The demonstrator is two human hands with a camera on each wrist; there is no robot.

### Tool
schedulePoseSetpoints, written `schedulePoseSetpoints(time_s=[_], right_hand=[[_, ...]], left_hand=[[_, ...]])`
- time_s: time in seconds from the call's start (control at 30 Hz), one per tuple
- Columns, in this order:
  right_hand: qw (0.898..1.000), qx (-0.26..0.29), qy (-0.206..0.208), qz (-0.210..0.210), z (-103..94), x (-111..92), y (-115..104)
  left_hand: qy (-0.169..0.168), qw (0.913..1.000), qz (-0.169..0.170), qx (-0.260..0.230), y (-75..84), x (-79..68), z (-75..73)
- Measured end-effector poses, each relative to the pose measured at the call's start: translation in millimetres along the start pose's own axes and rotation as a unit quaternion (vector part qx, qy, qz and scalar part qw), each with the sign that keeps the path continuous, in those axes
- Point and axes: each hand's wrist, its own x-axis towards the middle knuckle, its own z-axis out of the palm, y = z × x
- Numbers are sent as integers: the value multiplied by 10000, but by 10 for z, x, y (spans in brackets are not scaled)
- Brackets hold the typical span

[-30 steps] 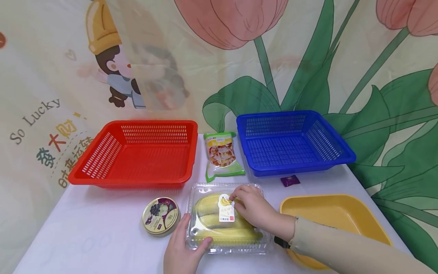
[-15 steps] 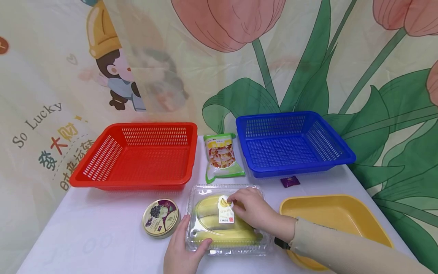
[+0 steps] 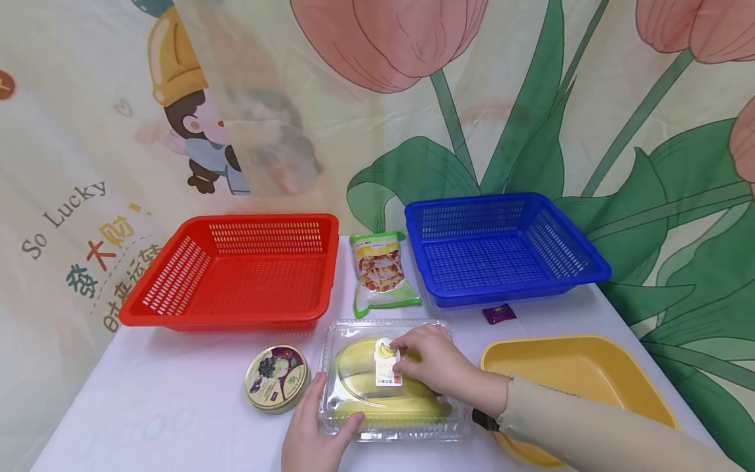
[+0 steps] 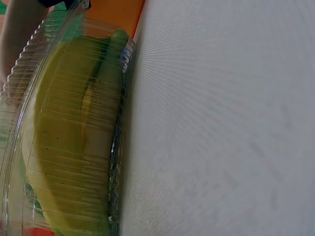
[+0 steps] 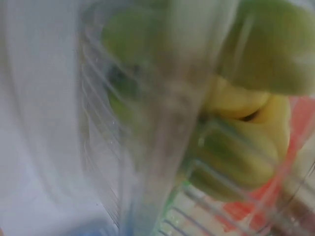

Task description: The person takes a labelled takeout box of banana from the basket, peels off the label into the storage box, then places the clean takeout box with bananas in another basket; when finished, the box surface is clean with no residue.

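A clear plastic clamshell box (image 3: 407, 429) of bananas (image 3: 354, 367) lies on the white table at the front middle, a banana sticker (image 3: 386, 373) on its lid. My left hand (image 3: 315, 423) rests against its front left corner, fingers along the left side and thumb at the front edge. My right hand (image 3: 439, 360) reaches over the lid; its index finger and thumb touch the sticker's right side, apart from each other. Whether they grip its edge cannot be told. The left wrist view shows the bananas (image 4: 64, 132) through the box side; the right wrist view is blurred.
A round tin (image 3: 276, 378) stands left of my left hand. Behind the box are a red basket (image 3: 230, 321), a green-edged food packet (image 3: 380, 272) and a blue basket (image 3: 507, 288). A small purple packet (image 3: 499, 313) and a yellow tub (image 3: 548, 344) lie to the right.
My right thumb has shifted slightly left onto the sticker's right edge. My left hand and the box stay in place; the head view has tilted slightly.
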Motion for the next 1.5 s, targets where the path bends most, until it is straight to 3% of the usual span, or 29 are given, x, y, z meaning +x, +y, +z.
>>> schedulePoseSetpoints(time_s=[0.1,0.43,1.0,1.23,1.5], right_hand=[[10000,53,-7,31,0,-7,0],[9997,151,68,-180,-8,-18,-1],[9988,456,-57,-169,-82,-31,-43],[9965,801,234,-73,-140,-53,-33],[9915,1142,607,115,-297,-172,21]], left_hand=[[27,10000,31,28,-10,-2,11],[-420,9984,-380,-57,30,-2,-28],[-306,9993,-230,-39,19,-15,-20],[29,10000,45,30,2,-13,2],[85,10000,18,35,-11,-16,6]])
